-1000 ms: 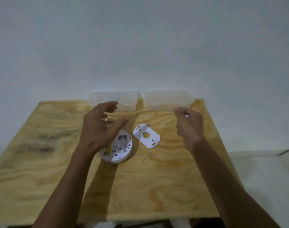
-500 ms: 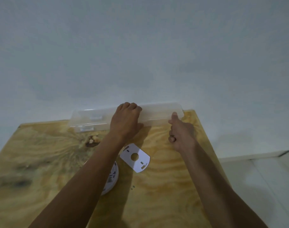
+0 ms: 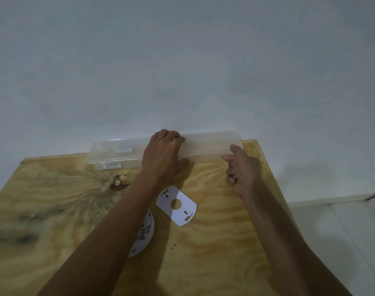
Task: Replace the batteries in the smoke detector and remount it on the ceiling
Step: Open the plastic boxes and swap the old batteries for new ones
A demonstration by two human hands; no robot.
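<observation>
The white smoke detector [image 3: 147,228] lies open side up on the plywood table [image 3: 214,263], mostly hidden under my left forearm. Its white mounting plate [image 3: 176,205] lies just to the right of it. My left hand [image 3: 163,155] grips the left end of a clear plastic box [image 3: 212,144] at the table's back edge, fingers curled over its top. My right hand [image 3: 243,169] is at the box's right end, forefinger and thumb reaching to it, the other fingers curled round a small metallic object [image 3: 233,180] that looks like a battery.
A second clear plastic box [image 3: 109,154] stands left of the first, against the white wall. Two tiny dark screws [image 3: 173,246] lie near the detector. A dark knot [image 3: 119,182] marks the wood. The table's right edge drops to a white floor [image 3: 342,231].
Both hands have moved away from the detector to the back of the table. The left hand has taken hold of the right clear box, and the view has tilted upward.
</observation>
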